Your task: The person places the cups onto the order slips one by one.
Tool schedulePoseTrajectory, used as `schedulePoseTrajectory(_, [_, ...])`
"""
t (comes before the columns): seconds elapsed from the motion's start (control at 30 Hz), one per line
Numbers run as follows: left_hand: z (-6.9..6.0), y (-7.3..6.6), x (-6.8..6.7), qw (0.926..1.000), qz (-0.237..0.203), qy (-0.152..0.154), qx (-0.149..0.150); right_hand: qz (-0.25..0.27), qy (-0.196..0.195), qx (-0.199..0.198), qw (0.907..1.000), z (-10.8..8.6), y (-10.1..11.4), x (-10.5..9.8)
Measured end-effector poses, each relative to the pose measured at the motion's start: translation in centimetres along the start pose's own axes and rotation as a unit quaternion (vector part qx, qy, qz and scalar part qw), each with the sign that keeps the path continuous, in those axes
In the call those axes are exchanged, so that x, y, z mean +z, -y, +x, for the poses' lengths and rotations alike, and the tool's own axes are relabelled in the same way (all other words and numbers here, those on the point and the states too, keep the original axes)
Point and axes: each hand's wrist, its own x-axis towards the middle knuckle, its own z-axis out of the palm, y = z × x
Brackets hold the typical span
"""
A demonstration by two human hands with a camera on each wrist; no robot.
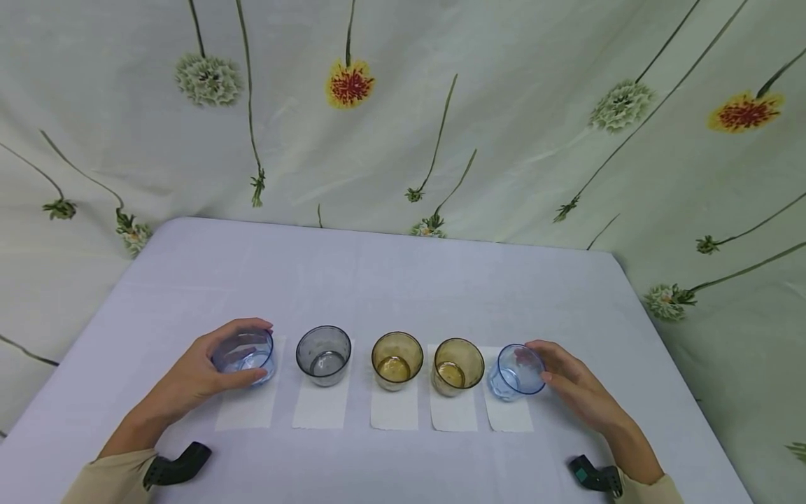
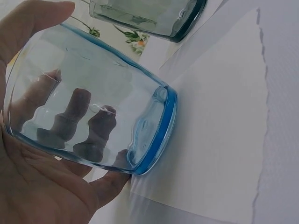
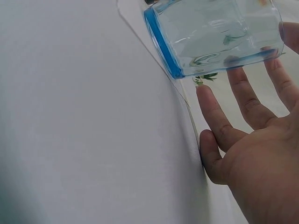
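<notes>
On the left, my left hand (image 1: 210,360) grips a clear blue glass (image 1: 248,353), thumb on the near side and fingers round the far side. The left wrist view shows its thick blue base (image 2: 159,140) close to a white paper. At the right end of the row, my right hand (image 1: 576,385) is at the rim of another blue glass (image 1: 506,385). In the right wrist view its fingers (image 3: 250,100) are spread and fairly straight, some tips behind the glass. The thumb reaches only the rim's edge; how firmly it touches is unclear.
Between the blue glasses stand a grey glass (image 1: 324,360) and two amber glasses (image 1: 395,371), each on a white paper slip (image 1: 317,409). A pale cloth covers the table (image 1: 378,280). Behind it hangs a flower-patterned cloth (image 1: 504,105).
</notes>
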Motion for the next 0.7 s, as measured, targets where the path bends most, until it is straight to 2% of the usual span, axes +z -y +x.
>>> schedulePoseTrajectory(0.13, [-0.1, 0.0, 0.0, 1.0, 0.007, -0.001, 0.001, -0.006, -0.003, 0.003, 1.0, 0.0, -0.1, 0.0])
schedulePoseTrajectory(0.33, [-0.4, 0.0, 0.0, 0.9988, 0.044, -0.018, 0.007, -0.016, -0.011, 0.005, 0.9998, 0.2, -0.2, 0.1])
schedulePoseTrajectory(0.53, [-0.8, 0.3, -0.3, 0.9994, -0.011, -0.019, 0.026, -0.029, -0.014, 0.012, 0.9994, 0.0, 0.2, -0.2])
schedulePoseTrajectory(0.6, [-0.9, 0.2, -0.6, 0.999, -0.014, -0.03, 0.029, -0.038, -0.018, 0.014, 0.999, -0.2, 0.5, -0.5])
schedulePoseTrajectory(0.7, [-1.0, -0.2, -1.5, 0.9967, 0.029, -0.073, 0.018, -0.058, -0.033, 0.016, 0.9976, -0.4, 1.1, -1.3])
